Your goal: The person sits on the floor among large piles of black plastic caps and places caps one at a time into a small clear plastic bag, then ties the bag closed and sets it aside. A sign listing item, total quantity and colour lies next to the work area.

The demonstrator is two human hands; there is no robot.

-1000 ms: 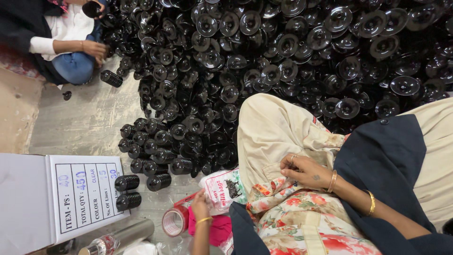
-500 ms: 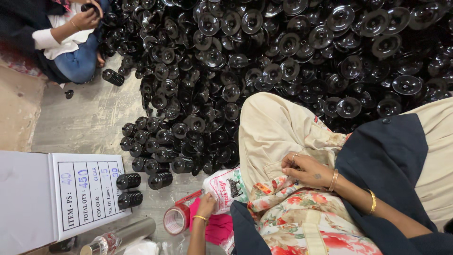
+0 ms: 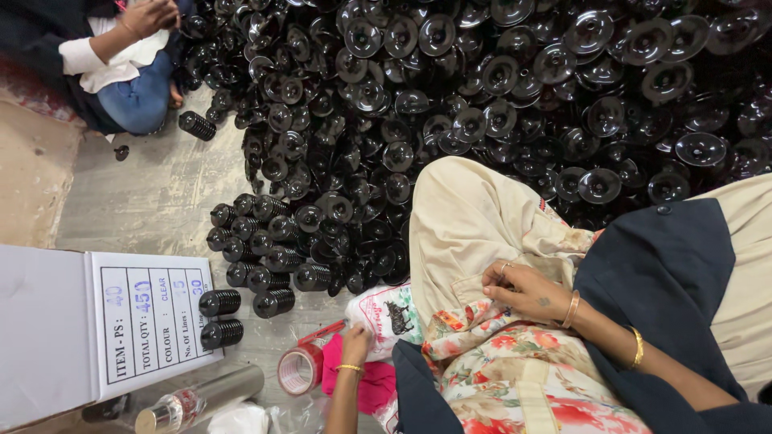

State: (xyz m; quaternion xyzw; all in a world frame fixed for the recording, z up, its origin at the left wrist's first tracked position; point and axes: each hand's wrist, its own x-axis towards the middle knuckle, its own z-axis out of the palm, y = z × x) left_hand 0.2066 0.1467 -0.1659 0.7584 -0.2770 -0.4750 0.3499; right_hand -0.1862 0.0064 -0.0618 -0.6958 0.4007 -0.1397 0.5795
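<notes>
So the wearer is sitting on the floor right against a huge heap of glossy black round plastic caps (image 3: pixel 482 88), knees up in beige trousers (image 3: pixel 474 225) with a floral patterned cloth (image 3: pixel 515 370) across the lap.

The right hand (image 3: pixel 527 291) rests on that floral cloth, just below the heap's near edge. Its fingers (image 3: pixel 497 280) are curled in and look pinched together on a fold of the fabric, though it's too small to tell if there's anything else between them. There's a ring on one finger and a gold bangle at the wrist.

The left hand (image 3: pixel 355 345) is lower down, further from the heap, reaching onto a white printed plastic bag (image 3: pixel 384 312) with a bright pink cloth (image 3: pixel 366 386) under the wrist. Fingers are bent down onto the bag; can't tell if it's actually gripping anything.

Just beside that hand, on the side away from the lap, is a roll of red packing tape (image 3: pixel 300 370). Past that, a shiny metal flask (image 3: pixel 201 398) lies on its side, and a white cardboard box with a printed label (image 3: pixel 149 321) sits well out from the heap. A few stacks of ribbed black caps (image 3: pixel 257 265) lie on their sides at the heap's edge near the box.

Another person in blue jeans and white sleeves (image 3: pixel 121 56) sits at the heap's far corner, hands up at the caps.
</notes>
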